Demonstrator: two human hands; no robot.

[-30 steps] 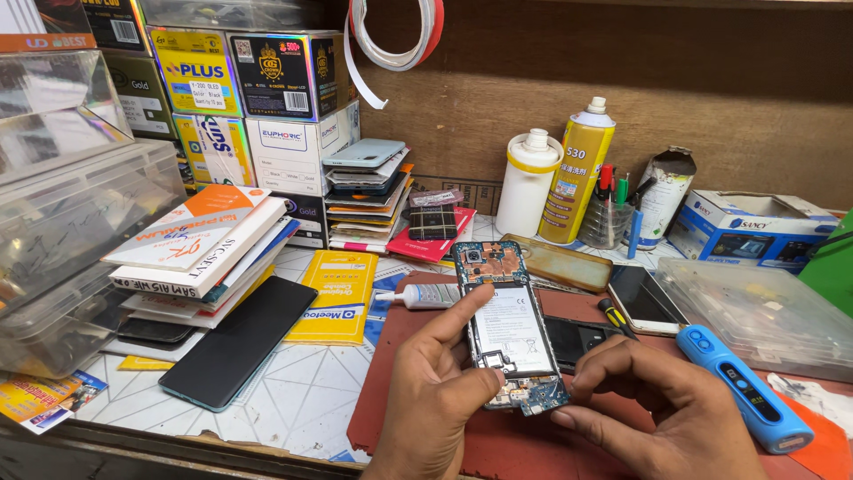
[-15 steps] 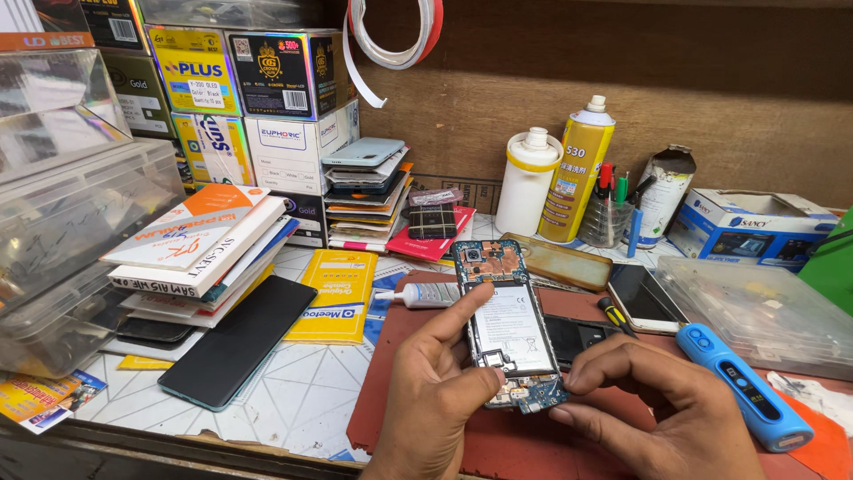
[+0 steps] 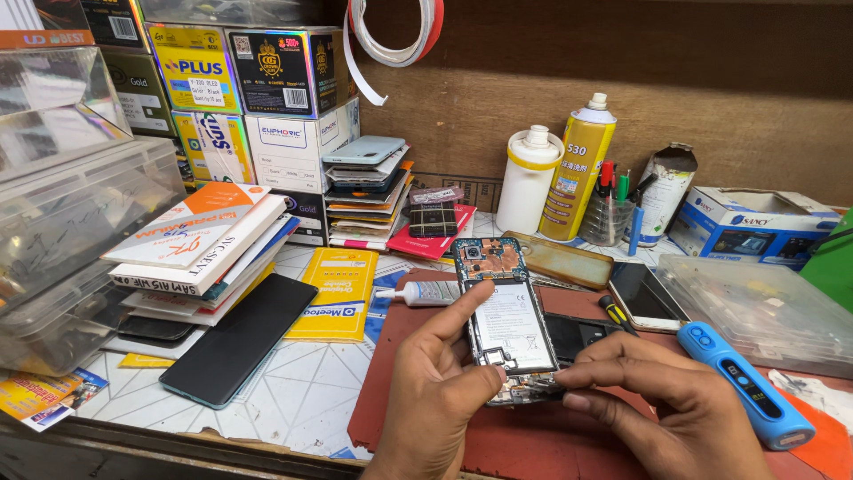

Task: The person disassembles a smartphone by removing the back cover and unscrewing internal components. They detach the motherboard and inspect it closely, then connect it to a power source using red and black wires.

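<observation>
Left hand: fingers curled round the lower left edge of phone, index stretched up along its side, thumb pressed at the bottom corner. Closed on the phone.
Right hand: fingertips pinched at the phone's bottom edge, on or just over the small lower board; whether a part sits between them cannot be told.

Phone lying face down on red mat, tilted slightly away, top end toward the wall. Back cover already off: white battery exposed mid-body, copper-coloured shield and camera visible at the top. Battery and upper board in place, not yet lifted. Judged: opened up, work at the bottom end in hand, bulk of strip-down or reassembly undone.

Just beside, right: dark panel under the phone's edge, small screwdriver, second phone face up. Farther right: blue driver on the mat, clear tray.
Left of the phone: glue tube, yellow packet, black screen on the tiled bench, stack of booklets.
Rear, near the wall: white bottle, yellow spray can, pen cup, stacked boxes.
</observation>
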